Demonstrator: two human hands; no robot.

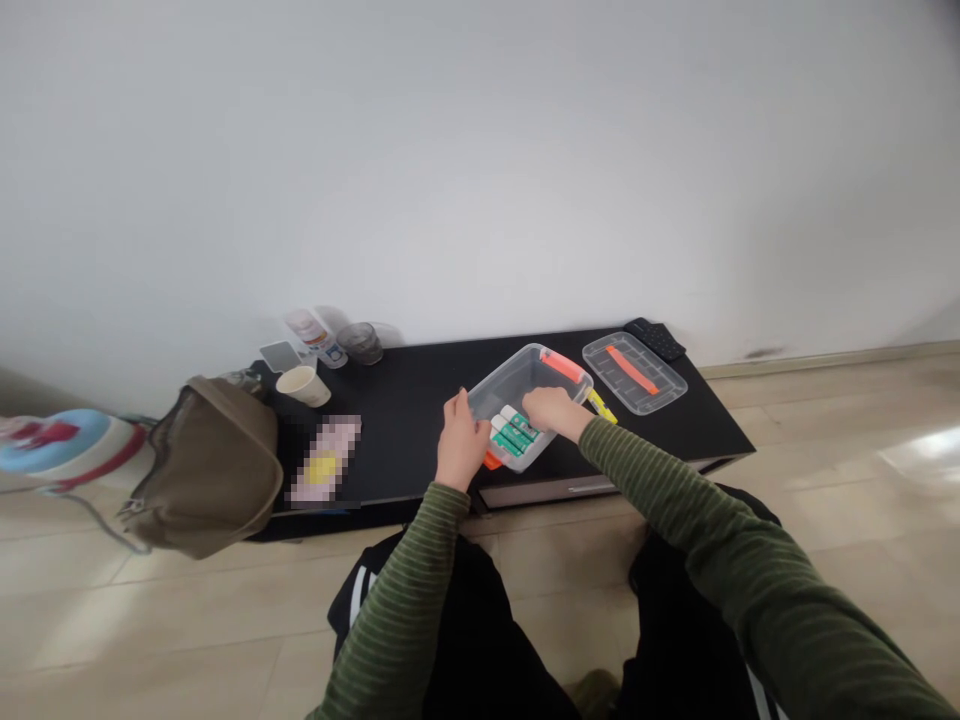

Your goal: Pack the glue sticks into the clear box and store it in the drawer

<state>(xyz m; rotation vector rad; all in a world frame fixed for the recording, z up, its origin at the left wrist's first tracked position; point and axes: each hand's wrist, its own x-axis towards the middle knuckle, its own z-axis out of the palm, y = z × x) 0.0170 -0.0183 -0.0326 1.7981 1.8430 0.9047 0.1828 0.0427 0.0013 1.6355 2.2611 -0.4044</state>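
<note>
– Left hand (463, 443) first: what has it got?

– It is bent around the side of the clear box (517, 365), and it looks like it has a good hold. The box sits just to the right of that hand, on the black counter (420, 400), with its top open

– And the right hand (553, 408)?

– That one is down inside the box. Its fingers are curled in, not spread out. I can't tell if they are pinching something, because the hand hides the tips

– Where are the green and white sticks (514, 432)?

– In the box, side by side between the two hands, just next to the right hand

– So which step is this?

– I think one hand steadies the box while the other works with the things inside. I can't say if they are going in or coming out

– What would the next move need?

– Left hand firm on the box, I guess, and right hand careful not to knock the sticks. The lid (634, 375) lies flat, farther to the right of the right hand, and a yellow thing (602, 405) is just beside the right wrist
</note>
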